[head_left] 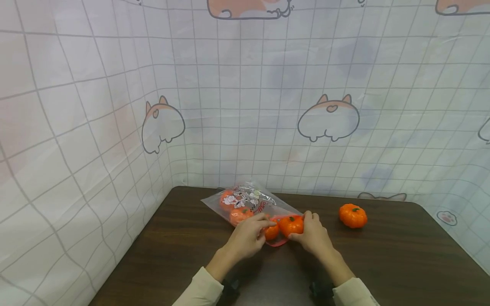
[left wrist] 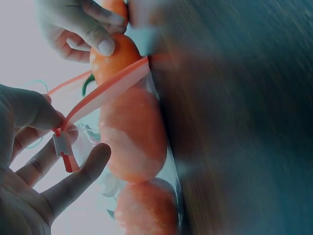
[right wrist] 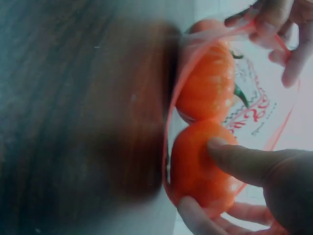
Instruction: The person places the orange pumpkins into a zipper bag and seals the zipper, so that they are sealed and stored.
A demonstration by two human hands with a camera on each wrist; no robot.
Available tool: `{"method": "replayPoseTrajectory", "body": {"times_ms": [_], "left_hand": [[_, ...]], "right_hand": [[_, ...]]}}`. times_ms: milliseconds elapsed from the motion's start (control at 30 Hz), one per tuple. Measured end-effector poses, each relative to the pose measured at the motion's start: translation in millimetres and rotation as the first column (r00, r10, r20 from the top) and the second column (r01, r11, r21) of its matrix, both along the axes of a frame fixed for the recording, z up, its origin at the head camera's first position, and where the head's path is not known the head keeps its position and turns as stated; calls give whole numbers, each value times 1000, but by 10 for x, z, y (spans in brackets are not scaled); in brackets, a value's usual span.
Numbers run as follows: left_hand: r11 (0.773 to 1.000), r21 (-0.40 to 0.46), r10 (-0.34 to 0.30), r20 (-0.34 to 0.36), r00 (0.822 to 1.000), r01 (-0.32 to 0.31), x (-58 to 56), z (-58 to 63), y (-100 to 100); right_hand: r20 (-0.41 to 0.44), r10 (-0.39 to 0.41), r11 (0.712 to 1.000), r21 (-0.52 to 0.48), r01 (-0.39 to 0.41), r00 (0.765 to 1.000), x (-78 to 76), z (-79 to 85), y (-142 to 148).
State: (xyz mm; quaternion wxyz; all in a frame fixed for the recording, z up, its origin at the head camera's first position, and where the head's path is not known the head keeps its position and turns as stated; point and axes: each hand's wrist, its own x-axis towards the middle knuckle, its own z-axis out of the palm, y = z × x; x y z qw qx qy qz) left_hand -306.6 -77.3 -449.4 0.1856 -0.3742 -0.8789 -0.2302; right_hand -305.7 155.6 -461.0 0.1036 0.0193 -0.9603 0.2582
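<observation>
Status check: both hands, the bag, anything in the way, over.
Left hand pinching the clear bag by its red rim. Right hand holding an orange pumpkin at that rim. Loose pumpkin off right, apparently out of the way.

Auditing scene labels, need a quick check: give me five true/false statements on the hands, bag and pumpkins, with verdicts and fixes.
1. The left hand pinches the bag at its red rim. True.
2. The loose pumpkin sits on the table, right of both hands. True.
3. The right hand holds the loose pumpkin. False: it holds the mouth pumpkin, at the bag's opening.
4. The bag is opaque. False: it is see-through, with printing, and pumpkins show through it.
5. The rim is closed flat. False: it stands open around the mouth pumpkin.
</observation>
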Motion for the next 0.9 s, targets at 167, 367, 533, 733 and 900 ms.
{"method": "replayPoseTrajectory", "body": {"times_ms": [167,367,533,733,900], "left_hand": [[1000,-4,-7,-3,1000,7,-6,2,1],[1000,-11,-21,12,1000,21,-6,-5,3],[999,-12,-38,27,999,38,-2,0,8],[999,-12,-34,27,999,35,-12,-8,6],[999,-23,-33,31,999,33,-13,-1,8]], "right_hand": [[4,37,999,-20,-36,999,-16,7,26],[28,2,999,-37,-1,1000,-39,-17,50],[52,-11,997,-71,15,999,-66,-38,82],[50,36,995,-92,-32,998,-77,-20,138],[61,72,991,-116,-65,995,-85,5,205]]}}
